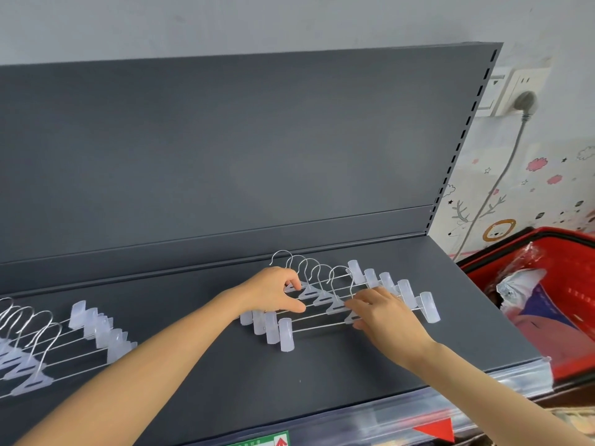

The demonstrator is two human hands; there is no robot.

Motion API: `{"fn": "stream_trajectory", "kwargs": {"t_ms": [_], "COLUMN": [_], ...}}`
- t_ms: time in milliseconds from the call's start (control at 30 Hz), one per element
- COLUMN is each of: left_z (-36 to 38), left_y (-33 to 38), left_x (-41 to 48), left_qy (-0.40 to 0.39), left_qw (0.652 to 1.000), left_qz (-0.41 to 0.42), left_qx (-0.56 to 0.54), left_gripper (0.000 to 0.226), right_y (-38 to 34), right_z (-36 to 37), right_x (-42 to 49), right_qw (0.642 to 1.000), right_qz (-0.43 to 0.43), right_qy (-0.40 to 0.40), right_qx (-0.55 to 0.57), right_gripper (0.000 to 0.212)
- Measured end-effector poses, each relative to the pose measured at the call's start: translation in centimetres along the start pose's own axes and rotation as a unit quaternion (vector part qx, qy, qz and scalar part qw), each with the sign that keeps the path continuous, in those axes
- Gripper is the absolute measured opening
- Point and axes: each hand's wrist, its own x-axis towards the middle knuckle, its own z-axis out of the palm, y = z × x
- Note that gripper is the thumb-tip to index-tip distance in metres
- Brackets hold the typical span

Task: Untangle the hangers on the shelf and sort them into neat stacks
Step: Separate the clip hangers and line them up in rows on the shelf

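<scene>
Toward the right end of a grey shelf (322, 381), close to its back edge: a fanned row of clear clip hangers (322, 299). Held at its left half by the left hand (270, 292), thumb and curled fingers (291, 282) pinching the bars. Gripped nearer the front by the right hand (388, 317), fingertips curled over the nearest centre piece. At the shelf's left end: a second fanned row (96, 326). Beyond the right edge: a red basket (576, 268).

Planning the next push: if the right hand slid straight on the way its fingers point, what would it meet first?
Right hand would first push into the hanger stack at its fingertips; just beyond, probably the left hand. Depth is unclear.
</scene>
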Motion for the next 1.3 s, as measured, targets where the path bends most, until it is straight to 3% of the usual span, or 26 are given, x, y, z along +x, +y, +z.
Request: {"fn": "stream_trajectory", "kwargs": {"t_ms": [267,400,533,867,1100,1300], "left_z": [-0.2,-0.8,-1.4,-1.4,-2.7,-4.7], "left_y": [0.4,0.3,-1.0,-3.7,-6.9,-13.6], "left_x": [-0.8,-2.5,-5.3,-11.0,-16.0,-21.9], "left_qy": [0.026,0.067,0.094,0.133,0.164,0.205], "left_qw": [1.000,0.998,0.995,0.989,0.982,0.970], "left_qz": [0.000,-0.001,-0.035,-0.065,-0.095,-0.132], "left_qx": [0.008,0.007,0.003,0.014,0.013,0.010], "left_gripper": [0.040,0.052,0.061,0.060,0.061,0.061], "right_y": [0.0,-1.0,-2.2,-6.3,-11.9,-19.7], "right_z": [-0.9,-1.1,-0.4,0.8,-0.4,0.7], "right_x": [-0.1,0.5,1.8,3.5,6.9,9.3], "right_qw": [0.999,0.996,0.993,0.983,0.973,0.968], "right_qz": [-0.011,-0.039,-0.073,-0.155,-0.196,-0.223], "right_qy": [0.037,0.074,0.082,0.089,0.094,0.076], "right_qx": [0.005,0.019,0.044,0.048,0.082,0.082], "right_gripper": [0.043,0.049,0.048,0.043,0.039,0.044]}}
